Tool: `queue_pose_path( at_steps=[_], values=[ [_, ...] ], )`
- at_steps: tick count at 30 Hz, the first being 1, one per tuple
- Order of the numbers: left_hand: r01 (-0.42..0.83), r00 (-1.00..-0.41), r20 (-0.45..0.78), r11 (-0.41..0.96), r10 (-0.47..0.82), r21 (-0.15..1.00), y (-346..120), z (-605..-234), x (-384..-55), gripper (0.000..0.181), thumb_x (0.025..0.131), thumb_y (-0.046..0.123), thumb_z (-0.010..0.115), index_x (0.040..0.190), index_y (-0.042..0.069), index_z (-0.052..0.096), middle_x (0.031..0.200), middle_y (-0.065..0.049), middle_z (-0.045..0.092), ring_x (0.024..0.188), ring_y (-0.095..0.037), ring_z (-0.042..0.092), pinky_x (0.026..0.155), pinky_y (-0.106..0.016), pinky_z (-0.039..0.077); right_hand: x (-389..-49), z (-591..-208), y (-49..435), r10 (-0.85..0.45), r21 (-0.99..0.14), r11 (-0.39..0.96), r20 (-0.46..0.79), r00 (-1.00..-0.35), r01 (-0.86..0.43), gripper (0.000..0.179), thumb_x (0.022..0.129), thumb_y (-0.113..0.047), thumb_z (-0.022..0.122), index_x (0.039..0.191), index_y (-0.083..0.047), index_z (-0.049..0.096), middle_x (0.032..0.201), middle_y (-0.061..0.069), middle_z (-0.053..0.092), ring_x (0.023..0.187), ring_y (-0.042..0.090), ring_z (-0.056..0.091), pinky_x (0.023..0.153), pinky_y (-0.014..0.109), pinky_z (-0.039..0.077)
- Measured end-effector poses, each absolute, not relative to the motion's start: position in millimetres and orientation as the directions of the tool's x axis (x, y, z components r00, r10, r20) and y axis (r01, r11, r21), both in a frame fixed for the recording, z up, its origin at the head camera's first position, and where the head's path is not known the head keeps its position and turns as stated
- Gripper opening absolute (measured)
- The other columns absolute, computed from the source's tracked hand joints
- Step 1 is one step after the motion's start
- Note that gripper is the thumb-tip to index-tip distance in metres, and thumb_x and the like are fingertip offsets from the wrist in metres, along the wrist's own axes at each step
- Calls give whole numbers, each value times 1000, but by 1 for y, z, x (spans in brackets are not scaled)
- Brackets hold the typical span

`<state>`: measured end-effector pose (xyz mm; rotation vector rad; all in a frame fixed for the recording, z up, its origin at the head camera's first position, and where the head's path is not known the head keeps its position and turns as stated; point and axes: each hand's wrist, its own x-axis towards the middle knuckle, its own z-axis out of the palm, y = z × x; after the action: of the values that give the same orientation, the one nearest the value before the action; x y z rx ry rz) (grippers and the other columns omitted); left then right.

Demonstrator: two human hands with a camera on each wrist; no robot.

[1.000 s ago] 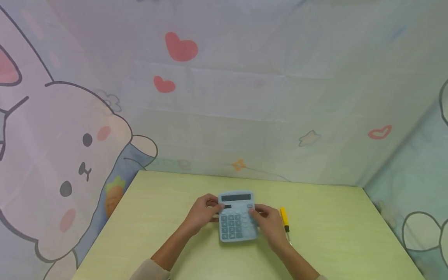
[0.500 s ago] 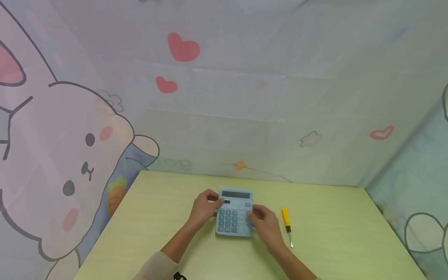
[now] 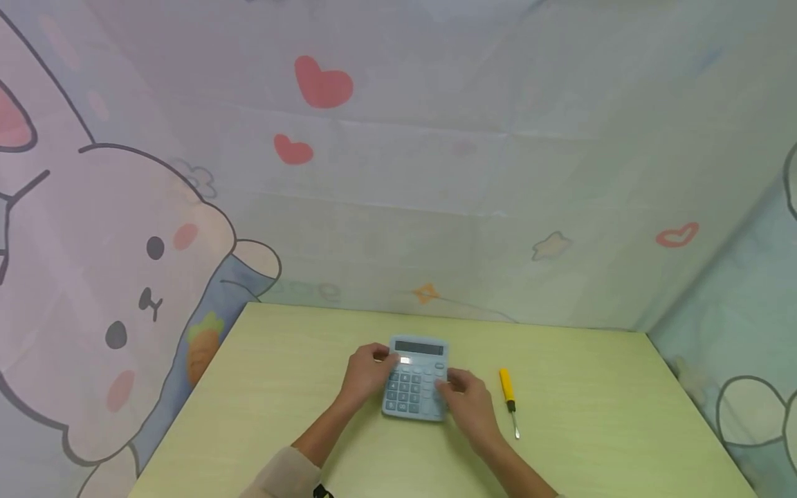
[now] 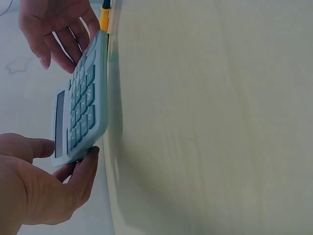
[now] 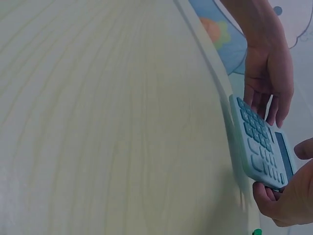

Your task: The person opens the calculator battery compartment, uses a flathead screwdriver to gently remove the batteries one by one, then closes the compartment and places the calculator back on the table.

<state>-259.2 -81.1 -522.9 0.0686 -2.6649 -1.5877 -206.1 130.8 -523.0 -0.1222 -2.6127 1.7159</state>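
A light blue calculator (image 3: pixel 429 366) is held over the table, its keys and dark display facing up toward the head camera. My left hand (image 3: pixel 366 377) pinches its upper left side, thumb on the face by the display and fingers underneath, as the left wrist view shows. On the opposite side my right hand (image 3: pixel 471 408) holds the right edge, thumb at the front and fingers behind. In the left wrist view the calculator (image 4: pixel 83 105) stands tilted, its lower edge close to the tabletop; whether it touches cannot be told.
A screwdriver (image 3: pixel 508 391) with a yellow handle lies on the pale wooden table (image 3: pixel 591 394), right of my right hand. A printed cloth (image 3: pixel 398 180) hangs behind the table. A small green thing (image 5: pixel 257 231) shows at the right wrist view's bottom edge.
Both hands have brought the calculator slightly left and it looks a little smaller in the head view. The screwdriver's shaft, partly covered by my right hand before, is now fully visible.
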Motion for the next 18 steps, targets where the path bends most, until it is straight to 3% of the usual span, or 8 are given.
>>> queue_pose_path(
  at_steps=[7,18],
  values=[
    [-1,-999,16,499,-28,867,-79,-526,-256,36,102,25,68,124,-4,73,111,-13,74,106,-29,69,90,-47,58,-208,-526,128,85,-883,464,-35,-996,71,48,100,-26,73,138,3,66,131,19,70,120,36,66,102,55,54],
    [10,-1000,17,497,-11,868,-77,-531,-255,39,102,26,69,126,-5,72,115,-17,75,111,-33,71,95,-49,57,-207,-532,127,78,-870,486,-54,-996,85,54,102,-27,71,144,6,59,144,24,62,128,40,63,107,56,51]
  ],
)
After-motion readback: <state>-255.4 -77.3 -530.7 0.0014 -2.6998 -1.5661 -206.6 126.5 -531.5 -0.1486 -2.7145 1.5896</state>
